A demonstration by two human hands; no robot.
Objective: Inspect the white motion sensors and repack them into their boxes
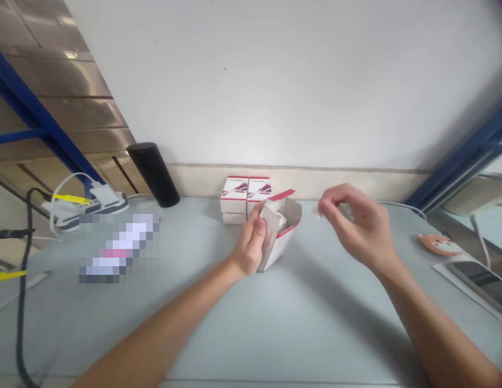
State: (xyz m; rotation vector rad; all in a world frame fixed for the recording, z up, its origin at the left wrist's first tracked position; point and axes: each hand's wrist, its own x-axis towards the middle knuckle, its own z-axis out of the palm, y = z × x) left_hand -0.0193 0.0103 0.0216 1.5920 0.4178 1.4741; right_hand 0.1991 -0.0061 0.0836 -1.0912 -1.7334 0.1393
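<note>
Open white-and-red cardboard box [281, 245] sits tilted over the pale grey surface [275, 328], left side clamped in the left hand's [249, 249] fingers. Right hand [358, 222], apart from box, pinches a small translucent scrap [316, 210], blurred.

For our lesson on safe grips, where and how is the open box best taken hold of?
Probably around the side walls of the open box, below its flaps, coming from the left, where the left hand holds it. It is tilted with its flaps spread, so gripping firm walls likely leaves the mouth free.
</note>
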